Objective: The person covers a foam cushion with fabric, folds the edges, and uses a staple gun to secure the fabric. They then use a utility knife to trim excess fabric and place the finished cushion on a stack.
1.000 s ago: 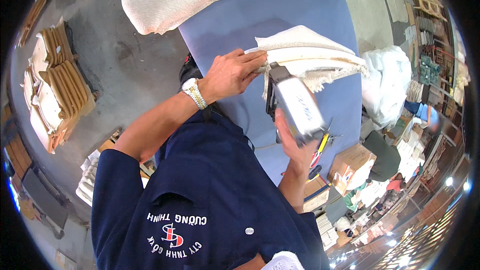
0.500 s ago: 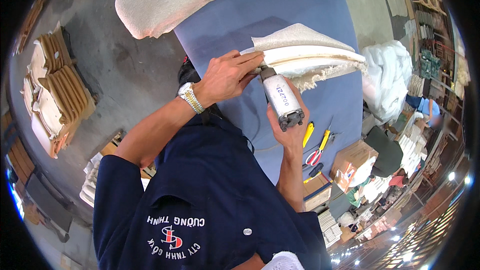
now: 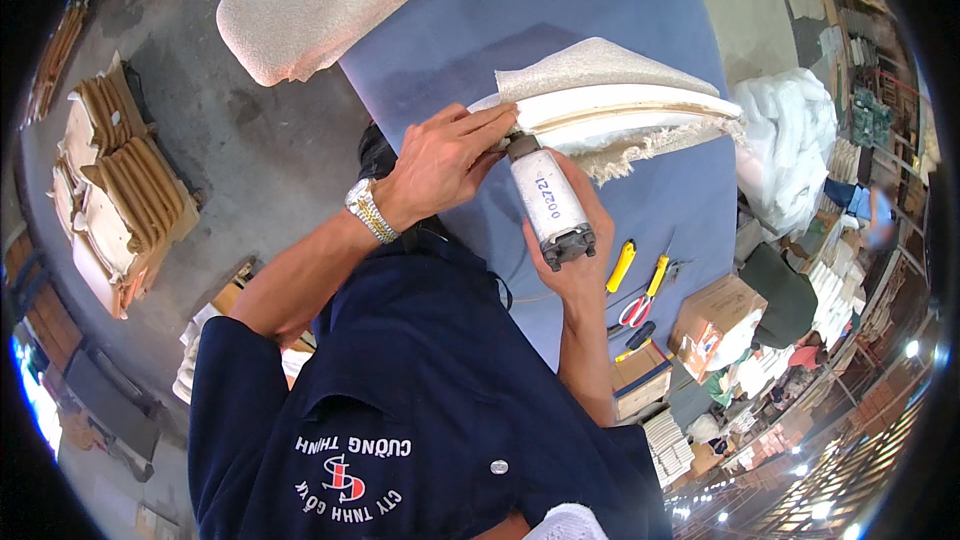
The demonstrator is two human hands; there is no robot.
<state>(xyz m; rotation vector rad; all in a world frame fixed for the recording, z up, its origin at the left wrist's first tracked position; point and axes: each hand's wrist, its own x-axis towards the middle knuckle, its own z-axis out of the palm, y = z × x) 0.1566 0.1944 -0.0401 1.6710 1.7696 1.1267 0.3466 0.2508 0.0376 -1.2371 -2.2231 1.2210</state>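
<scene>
On the blue-covered table lies a curved, padded panel [image 3: 640, 108] with white foam and a thin tan edge strip. Pale woven fabric [image 3: 600, 68] spreads from its far side, and a frayed fabric edge hangs on the near side. My right hand [image 3: 583, 240] grips a pneumatic staple gun [image 3: 545, 198], its nose against the left end of the panel. Closed beside that nose, my left hand [image 3: 445, 162] presses and pinches the fabric at the panel's end; its fingertips are partly hidden.
Right of my hand lie a yellow-handled cutter [image 3: 621, 266], red-and-white-handled scissors [image 3: 635, 314] and other tools. A cardboard box [image 3: 718, 325] and a clear plastic bundle [image 3: 785, 150] stand beyond the table's right edge. More fabric [image 3: 330, 0] lies at the far left; stacked panels [image 3: 130, 180] stand on the floor.
The staple gun and my right hand have shifted slightly left along the panel's end. My left hand has moved a little left too, staying at the fabric. The view has shifted slightly.
</scene>
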